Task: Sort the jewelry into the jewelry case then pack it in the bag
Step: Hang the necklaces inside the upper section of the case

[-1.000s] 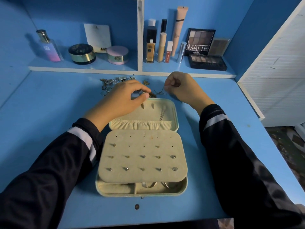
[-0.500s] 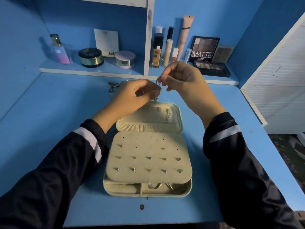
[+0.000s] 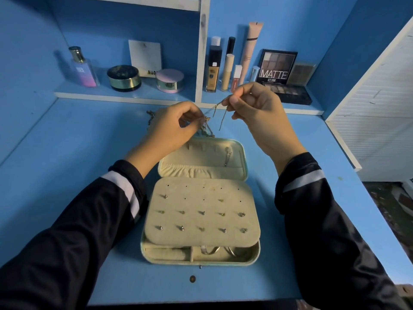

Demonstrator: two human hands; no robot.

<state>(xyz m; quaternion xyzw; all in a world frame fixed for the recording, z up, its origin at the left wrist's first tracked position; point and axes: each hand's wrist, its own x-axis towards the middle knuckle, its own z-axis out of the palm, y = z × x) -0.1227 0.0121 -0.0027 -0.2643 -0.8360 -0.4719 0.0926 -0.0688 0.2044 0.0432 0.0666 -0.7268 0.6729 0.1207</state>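
A small dark round piece [image 3: 192, 279] lies on the blue tabletop [image 3: 67, 153] near its front edge. Just behind it the pale cream jewelry case [image 3: 253, 257] lies open. Its front compartment holds rings [image 3: 210, 250], and a padded panel [image 3: 201, 193] above it carries rows of small studs. The lid [image 3: 244, 153] lies flat beyond, with a gathered pocket and one fine piece hanging inside.

Above the lid, both hands hold a thin gold chain [image 3: 214, 107] clear of the case. The left hand [image 3: 172, 128] has its grip clamped on one end, thumb against fingertip. The right hand [image 3: 257, 108] pinches the other end, and loose strands dangle between them. More loose jewelry [image 3: 150, 115] sits on the tabletop behind the left hand.

On the shelf [image 3: 125, 95] farther back, an eyeshadow palette [image 3: 276, 66] reads "MATTE". A white card [image 3: 145, 54] shows "NUD", the rest hidden. A perfume bottle [image 3: 83, 68] has a label too blurred to read.
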